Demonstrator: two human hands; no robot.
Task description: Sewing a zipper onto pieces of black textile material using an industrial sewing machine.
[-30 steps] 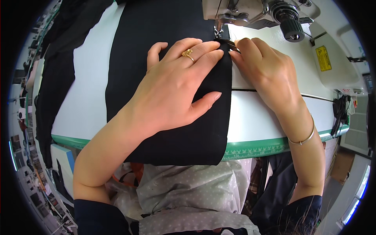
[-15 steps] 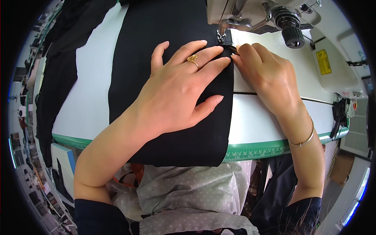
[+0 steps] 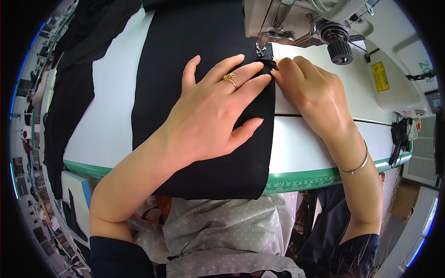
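A long black fabric piece lies on the sewing machine bed and runs under the presser foot. Spread flat on it is my left hand, fingers apart, a gold ring on one finger; the fingertips rest just short of the presser foot. My right hand is closed in a pinch at the fabric's right edge, close beside the foot. Its fingertips appear to grip a dark folded bit of that edge, though the fingers partly hide it. The sewing machine head stands above, with a black tension knob.
White table surface shows to the left, with more black cloth draped over its far-left side. A green ruled strip edges the table's front. Black straps hang at the right. Grey dotted cloth covers my lap.
Both hands stay in nearly the same places; the right fingertips have shifted slightly nearer to me. The dark strip at them shows less. The view has shifted a little.
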